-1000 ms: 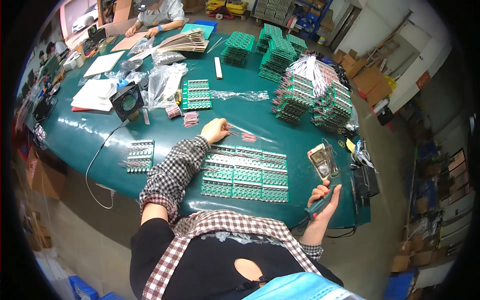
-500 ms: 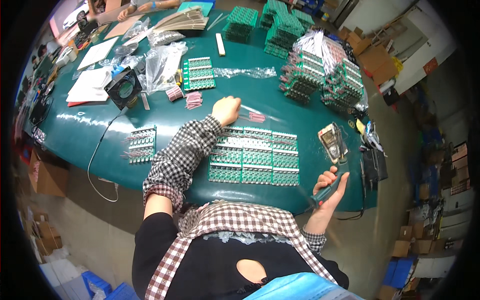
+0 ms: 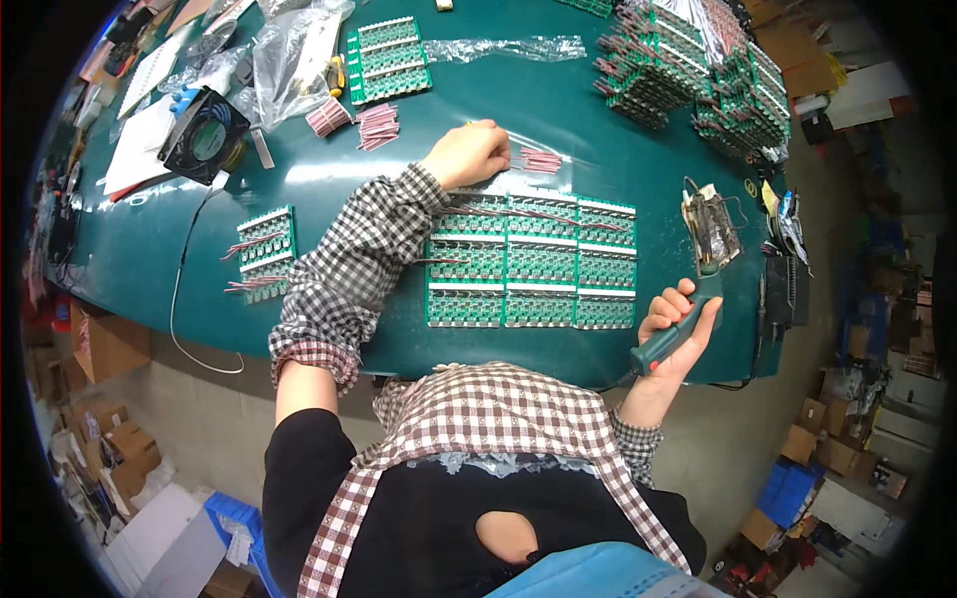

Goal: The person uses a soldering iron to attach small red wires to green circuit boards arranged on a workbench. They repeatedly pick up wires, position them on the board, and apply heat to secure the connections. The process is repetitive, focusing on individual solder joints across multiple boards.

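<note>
Now — left hand (image 3: pixel 467 151) curled beside pink parts (image 3: pixel 539 159) | right hand (image 3: pixel 678 327) grips soldering iron (image 3: pixel 674 335)

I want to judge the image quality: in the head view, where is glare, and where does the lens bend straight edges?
Head view: a pale sheen of glare lies on the green table beside the left hand; the table's near edge curves strongly toward the rim; corners are black; the circuit boards and the right hand on the green-handled tool look sharp.

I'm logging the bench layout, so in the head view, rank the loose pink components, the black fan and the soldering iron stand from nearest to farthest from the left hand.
From the left hand:
1. Loose pink components, just right of it.
2. Soldering iron stand, to the right.
3. Black fan, far left.
</note>
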A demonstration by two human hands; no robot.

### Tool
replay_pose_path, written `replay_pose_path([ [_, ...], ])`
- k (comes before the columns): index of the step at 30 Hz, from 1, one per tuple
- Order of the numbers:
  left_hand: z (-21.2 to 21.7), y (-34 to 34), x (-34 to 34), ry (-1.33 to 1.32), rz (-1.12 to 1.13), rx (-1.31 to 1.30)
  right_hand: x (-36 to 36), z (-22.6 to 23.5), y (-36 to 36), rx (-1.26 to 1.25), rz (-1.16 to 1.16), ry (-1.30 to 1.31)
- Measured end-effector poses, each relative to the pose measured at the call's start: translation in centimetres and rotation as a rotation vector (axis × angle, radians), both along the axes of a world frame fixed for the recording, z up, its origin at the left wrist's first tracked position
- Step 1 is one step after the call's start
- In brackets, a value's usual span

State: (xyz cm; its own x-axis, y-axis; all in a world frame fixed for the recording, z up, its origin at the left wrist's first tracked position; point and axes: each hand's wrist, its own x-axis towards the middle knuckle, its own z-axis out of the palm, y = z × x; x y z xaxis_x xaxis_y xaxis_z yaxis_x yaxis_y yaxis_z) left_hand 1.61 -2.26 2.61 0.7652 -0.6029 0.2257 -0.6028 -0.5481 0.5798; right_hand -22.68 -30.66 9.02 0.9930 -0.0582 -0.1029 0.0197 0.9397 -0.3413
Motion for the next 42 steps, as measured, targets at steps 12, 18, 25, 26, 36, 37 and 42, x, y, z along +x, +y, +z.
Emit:
replay_pose_path([
  [12,2.3,2.3,-4.6,0.031,0.116,-0.161,-0.7,0.1,0.5,-0.234,-0.060,0.129],
  [18,3.1,4.0,-9.4,0.288,0.133,-0.047,-1.1,-1.1,2.7,-0.348,-0.035,0.211],
  [25,3.3,4.0,-10.9,0.330,0.140,-0.162,-2.1,-0.8,4.3,-0.608,-0.063,0.231],
  [26,4.0,3.7,-11.6,0.395,0.130,-0.198,-2.1,-0.8,4.5,-0.631,-0.071,0.236],
  [36,1.3,2.3,-13.2,0.265,0.225,-0.059,-3.3,-1.1,6.7,-1.010,-0.078,0.352],
  [37,1.4,2.2,-13.1,0.266,0.221,-0.065,-3.4,-1.0,6.8,-1.024,-0.078,0.358],
  [42,2.2,2.3,-13.2,0.314,0.239,-0.093,-3.7,-1.2,7.1,-1.051,-0.064,0.379],
])
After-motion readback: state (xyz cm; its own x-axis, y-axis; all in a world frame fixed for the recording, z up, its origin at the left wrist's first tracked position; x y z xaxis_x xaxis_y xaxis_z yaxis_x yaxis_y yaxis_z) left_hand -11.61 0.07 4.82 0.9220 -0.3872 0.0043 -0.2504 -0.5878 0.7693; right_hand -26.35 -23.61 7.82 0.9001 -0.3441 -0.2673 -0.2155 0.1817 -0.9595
